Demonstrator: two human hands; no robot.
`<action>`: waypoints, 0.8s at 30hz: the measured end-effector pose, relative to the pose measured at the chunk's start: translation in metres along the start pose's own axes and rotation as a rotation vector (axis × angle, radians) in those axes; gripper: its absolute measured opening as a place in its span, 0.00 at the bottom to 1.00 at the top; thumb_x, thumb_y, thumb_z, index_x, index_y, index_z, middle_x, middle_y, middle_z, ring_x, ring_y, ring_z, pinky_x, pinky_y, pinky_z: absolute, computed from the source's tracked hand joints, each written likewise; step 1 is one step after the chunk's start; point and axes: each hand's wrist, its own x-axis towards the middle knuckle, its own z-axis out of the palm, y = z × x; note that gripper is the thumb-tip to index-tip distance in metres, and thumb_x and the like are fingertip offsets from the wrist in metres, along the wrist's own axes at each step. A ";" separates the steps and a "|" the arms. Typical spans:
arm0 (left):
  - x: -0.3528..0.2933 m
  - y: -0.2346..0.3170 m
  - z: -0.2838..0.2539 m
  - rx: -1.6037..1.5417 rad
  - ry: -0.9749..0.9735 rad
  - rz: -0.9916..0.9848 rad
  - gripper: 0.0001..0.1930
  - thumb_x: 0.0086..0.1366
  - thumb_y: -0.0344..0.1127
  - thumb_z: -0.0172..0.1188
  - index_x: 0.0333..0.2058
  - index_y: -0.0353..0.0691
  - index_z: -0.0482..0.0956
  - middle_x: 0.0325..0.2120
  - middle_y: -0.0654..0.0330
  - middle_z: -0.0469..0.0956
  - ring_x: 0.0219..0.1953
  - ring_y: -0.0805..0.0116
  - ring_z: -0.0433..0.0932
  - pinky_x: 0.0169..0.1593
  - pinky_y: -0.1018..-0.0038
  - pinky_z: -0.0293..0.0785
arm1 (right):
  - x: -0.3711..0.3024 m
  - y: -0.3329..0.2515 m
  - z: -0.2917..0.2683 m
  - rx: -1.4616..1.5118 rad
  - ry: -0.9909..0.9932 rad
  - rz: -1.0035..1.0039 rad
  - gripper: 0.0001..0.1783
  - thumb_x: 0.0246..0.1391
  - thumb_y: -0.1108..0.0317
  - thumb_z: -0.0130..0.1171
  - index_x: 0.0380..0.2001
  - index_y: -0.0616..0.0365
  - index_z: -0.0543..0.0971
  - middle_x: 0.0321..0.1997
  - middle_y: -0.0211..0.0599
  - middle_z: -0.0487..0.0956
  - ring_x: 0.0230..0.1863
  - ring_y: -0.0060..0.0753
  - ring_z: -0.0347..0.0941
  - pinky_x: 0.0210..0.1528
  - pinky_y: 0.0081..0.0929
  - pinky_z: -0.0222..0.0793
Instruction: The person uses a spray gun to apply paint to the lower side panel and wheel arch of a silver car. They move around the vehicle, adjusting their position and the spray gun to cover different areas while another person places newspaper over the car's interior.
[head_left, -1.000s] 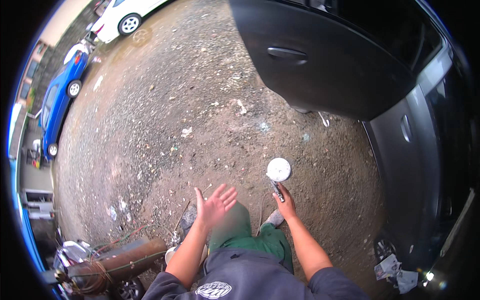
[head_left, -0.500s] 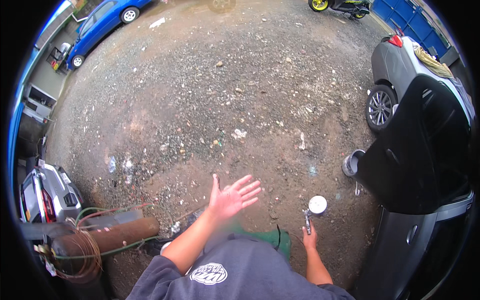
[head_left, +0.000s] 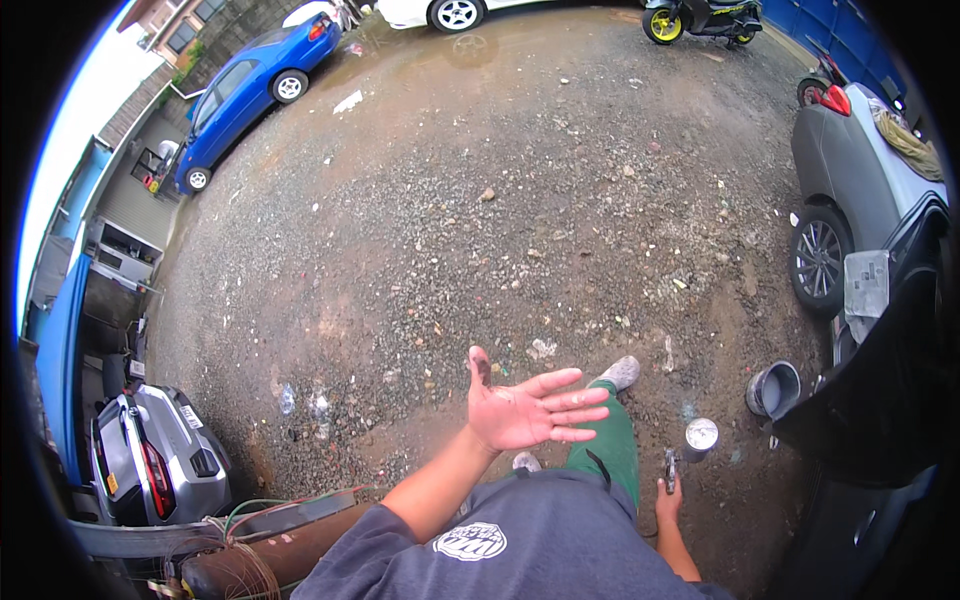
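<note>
My left hand (head_left: pixel 525 408) is raised in front of me, palm up, fingers spread, with dark smudges on the thumb; it holds nothing. My right hand (head_left: pixel 668 500) hangs low at my side, closed around the grip of a spray gun (head_left: pixel 690 448) whose round silver cup lid faces up. My green trouser leg (head_left: pixel 608 445) and a grey shoe (head_left: pixel 620 373) step forward over the gravel ground (head_left: pixel 500 200).
A grey bucket (head_left: pixel 773 388) stands by the open black car door (head_left: pixel 880 400). A grey car (head_left: pixel 860 190) is at right, a silver car (head_left: pixel 150 460) at lower left beside a rusty cylinder with hoses (head_left: pixel 270 555). A blue car (head_left: pixel 245 100) and a motorbike (head_left: pixel 700 20) stand far off.
The view has swung left, away from the black car door. My left hand turned palm up and rose higher. The right hand stays low with the spray gun.
</note>
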 end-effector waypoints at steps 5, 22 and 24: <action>0.121 0.037 -0.094 0.255 0.163 -0.158 0.47 0.71 0.74 0.37 0.71 0.38 0.59 0.72 0.41 0.56 0.74 0.44 0.57 0.73 0.44 0.56 | 0.122 0.048 0.001 0.129 0.135 -0.109 0.33 0.62 0.62 0.65 0.65 0.68 0.70 0.63 0.55 0.76 0.64 0.46 0.71 0.67 0.38 0.63; 0.109 0.157 -0.367 0.803 1.647 -0.868 0.54 0.66 0.81 0.34 0.69 0.35 0.63 0.68 0.43 0.65 0.66 0.48 0.69 0.63 0.52 0.70 | 0.408 -0.295 -0.063 0.413 0.425 -0.065 0.33 0.62 0.59 0.65 0.66 0.60 0.71 0.57 0.45 0.81 0.57 0.33 0.75 0.61 0.30 0.67; 0.152 0.157 -0.402 0.876 1.531 -1.088 0.54 0.65 0.82 0.34 0.69 0.35 0.63 0.67 0.43 0.66 0.66 0.48 0.69 0.63 0.51 0.69 | 0.435 -0.308 -0.083 0.428 0.444 0.026 0.34 0.63 0.59 0.64 0.69 0.55 0.69 0.63 0.47 0.78 0.62 0.34 0.73 0.65 0.29 0.65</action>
